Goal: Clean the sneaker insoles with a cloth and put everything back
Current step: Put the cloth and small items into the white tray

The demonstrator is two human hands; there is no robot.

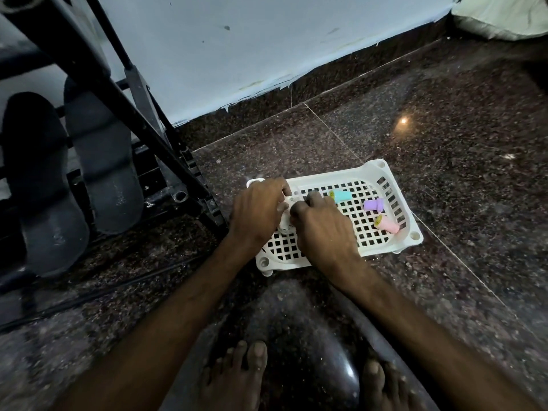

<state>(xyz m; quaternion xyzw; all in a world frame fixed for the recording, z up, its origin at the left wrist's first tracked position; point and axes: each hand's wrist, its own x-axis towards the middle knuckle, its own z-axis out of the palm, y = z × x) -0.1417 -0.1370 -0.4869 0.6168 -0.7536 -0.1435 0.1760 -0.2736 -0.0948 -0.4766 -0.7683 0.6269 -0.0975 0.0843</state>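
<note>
Two dark insoles (44,185) (102,161) lean upright side by side on the black rack at the left. A white perforated plastic tray (394,185) lies on the floor in front of me. Both hands meet over its left part. My left hand (256,213) and my right hand (321,225) have their fingers curled round a small white object (285,215), mostly hidden between them; what it is cannot be told. No cloth is visible.
In the tray lie a teal roll (341,196), a purple roll (374,204) and a pink roll (388,224). The black metal rack (166,161) stands left, against the white wall. My bare feet (237,378) are on the dark granite floor below.
</note>
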